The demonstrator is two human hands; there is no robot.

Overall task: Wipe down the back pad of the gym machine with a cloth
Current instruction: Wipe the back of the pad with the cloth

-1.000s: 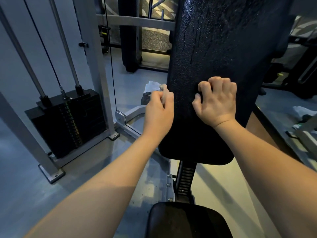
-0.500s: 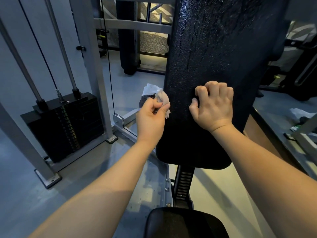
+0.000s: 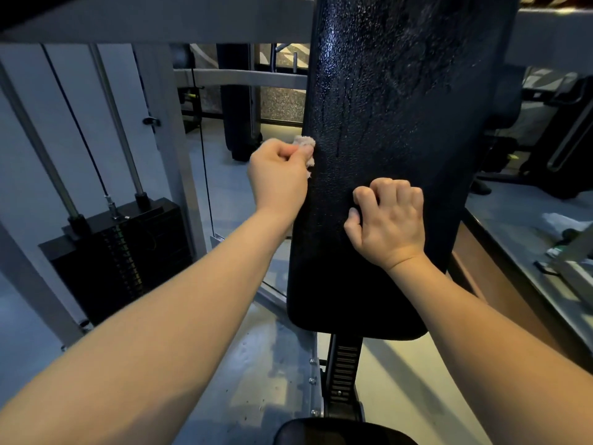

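We judge the wipe barely begun: our left hand (image 3: 278, 175) pinches the cloth (image 3: 305, 148) at the pad's (image 3: 401, 101) nine-o'clock edge, our right hand (image 3: 390, 223) is clenched, seemingly empty, and drips remain toward twelve.

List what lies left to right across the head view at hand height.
Weight stack → left hand → cloth → back pad → right hand.

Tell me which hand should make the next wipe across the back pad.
Left. The left hand already pinches the cloth against the back pad's left edge; the right hand is a cloth-free fist on it.
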